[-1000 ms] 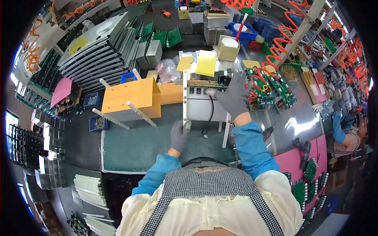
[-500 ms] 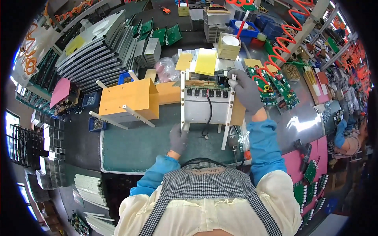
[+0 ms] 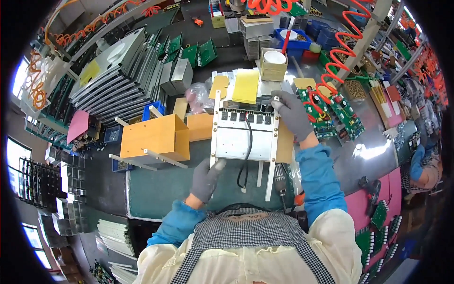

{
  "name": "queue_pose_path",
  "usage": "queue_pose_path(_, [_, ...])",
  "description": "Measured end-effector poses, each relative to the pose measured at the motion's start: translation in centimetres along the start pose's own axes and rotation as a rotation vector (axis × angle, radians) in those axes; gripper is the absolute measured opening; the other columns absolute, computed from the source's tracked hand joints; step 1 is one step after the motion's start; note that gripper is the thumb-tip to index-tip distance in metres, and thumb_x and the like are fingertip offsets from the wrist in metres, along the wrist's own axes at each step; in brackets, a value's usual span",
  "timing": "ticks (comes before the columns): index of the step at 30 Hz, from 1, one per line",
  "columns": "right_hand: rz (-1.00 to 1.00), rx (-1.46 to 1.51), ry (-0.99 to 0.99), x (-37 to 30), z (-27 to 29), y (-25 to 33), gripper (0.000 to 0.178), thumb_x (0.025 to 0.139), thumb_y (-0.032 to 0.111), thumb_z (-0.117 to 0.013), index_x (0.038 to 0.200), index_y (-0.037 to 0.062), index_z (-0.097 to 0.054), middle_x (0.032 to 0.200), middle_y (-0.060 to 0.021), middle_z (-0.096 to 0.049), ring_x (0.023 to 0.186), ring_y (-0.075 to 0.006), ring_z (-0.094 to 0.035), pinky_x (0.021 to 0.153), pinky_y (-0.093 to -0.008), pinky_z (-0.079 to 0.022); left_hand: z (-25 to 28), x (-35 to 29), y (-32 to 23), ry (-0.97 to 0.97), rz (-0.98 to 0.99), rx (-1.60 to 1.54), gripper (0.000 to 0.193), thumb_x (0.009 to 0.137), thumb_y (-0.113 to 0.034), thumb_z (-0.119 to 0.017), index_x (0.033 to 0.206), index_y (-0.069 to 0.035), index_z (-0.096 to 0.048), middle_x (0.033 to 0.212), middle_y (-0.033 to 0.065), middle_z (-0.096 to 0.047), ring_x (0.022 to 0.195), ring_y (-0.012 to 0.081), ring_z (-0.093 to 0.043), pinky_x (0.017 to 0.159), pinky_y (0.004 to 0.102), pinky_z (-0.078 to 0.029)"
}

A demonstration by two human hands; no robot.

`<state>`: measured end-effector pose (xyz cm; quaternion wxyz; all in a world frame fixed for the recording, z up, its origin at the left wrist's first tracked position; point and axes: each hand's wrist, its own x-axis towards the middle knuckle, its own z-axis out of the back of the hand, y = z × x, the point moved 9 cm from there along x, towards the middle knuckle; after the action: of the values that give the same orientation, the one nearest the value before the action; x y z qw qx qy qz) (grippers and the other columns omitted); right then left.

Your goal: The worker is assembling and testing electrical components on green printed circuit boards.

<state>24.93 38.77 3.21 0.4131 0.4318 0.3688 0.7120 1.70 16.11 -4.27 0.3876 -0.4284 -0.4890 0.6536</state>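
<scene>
1. An electronics assembly workshop: green populated circuit boards (image 3: 341, 112) lie along the tabletop's (image 3: 156, 199) right edge.
2. Stacks of grey metal chassis plates (image 3: 111, 83) crowd its far left corner.
3. Coiled orange air hoses (image 3: 343, 52) hang overhead.

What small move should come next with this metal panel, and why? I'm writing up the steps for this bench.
Probably lower the metal panel flat onto the green mat. The left hand grips its near left corner and the right hand its far right corner. A black cable hangs loose across its face, so settling the panel first would free a hand for it.
</scene>
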Motion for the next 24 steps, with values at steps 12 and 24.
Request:
queue_pose_path(12, [-0.07,0.283,0.176,-1.9,-3.7,-4.7,0.046,0.093,0.023,-0.063,0.132,0.0005,-0.054,0.11,-0.0104,-0.067,0.093,-0.0146,-0.062,0.085,-0.0284,-0.049,-0.1,-2.7,-4.1,0.094,0.12,-0.022,0.039,0.093,-0.029,-0.069,0.117,0.002,-0.063,0.082,-0.0059,-0.056,0.074,0.005,-0.047,0.065,0.0226,-0.039])
queue_pose_path(24, [0.129,0.135,0.261,-26.0,-9.5,-6.4,0.036,0.1,0.032,-0.053,0.126,0.0074,-0.051,0.094,-0.0057,-0.062,0.075,-0.0212,-0.061,0.07,-0.0336,-0.05,-1.9,-2.6,-7.4,0.071,-0.029,0.145,0.038,0.095,-0.028,-0.066,0.116,0.004,-0.064,0.083,-0.0023,-0.058,0.077,0.0062,-0.047,0.069,0.0245,-0.042])
